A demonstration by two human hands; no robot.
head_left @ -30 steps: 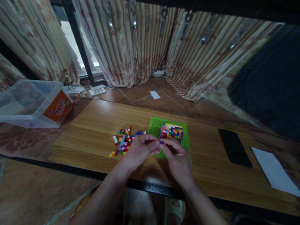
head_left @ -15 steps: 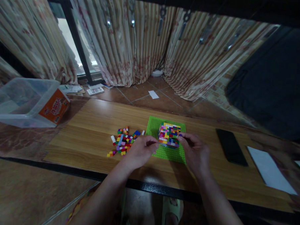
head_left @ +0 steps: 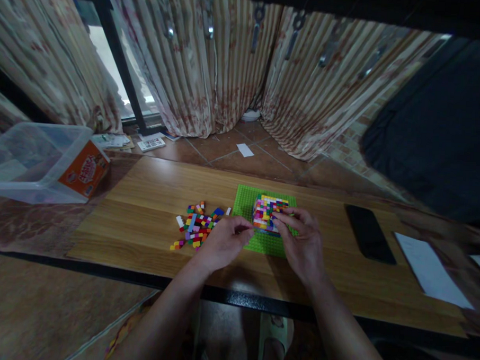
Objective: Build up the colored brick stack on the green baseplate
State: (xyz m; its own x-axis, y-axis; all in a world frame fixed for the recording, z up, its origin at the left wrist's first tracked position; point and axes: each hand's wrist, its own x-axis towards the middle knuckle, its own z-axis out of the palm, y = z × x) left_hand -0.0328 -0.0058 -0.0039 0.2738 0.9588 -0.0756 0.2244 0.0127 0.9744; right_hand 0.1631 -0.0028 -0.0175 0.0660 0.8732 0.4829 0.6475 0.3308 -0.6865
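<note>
A block built from many coloured toy bricks (head_left: 267, 209) stands on a green studded baseplate (head_left: 245, 193). My right hand (head_left: 303, 244) reaches over the block's right side, thumb and forefinger pinched at its top around a small brick that they mostly hide. At the block's front left corner is my left hand (head_left: 227, 240), thumb and forefinger pressed together; whatever is between them cannot be made out. Left of that hand lies a pile of loose coloured bricks (head_left: 196, 226), partly behind it.
On the wooden table (head_left: 130, 217), a black phone-like slab (head_left: 369, 233) and a white sheet of paper (head_left: 430, 270) lie to the right. A clear plastic bin (head_left: 37, 160) with an orange label stands at the left. Striped curtains (head_left: 229, 68) hang behind.
My right hand has moved left from the block's right edge to over its top, with the small brick in its fingers. My left hand has stayed nearly still.
</note>
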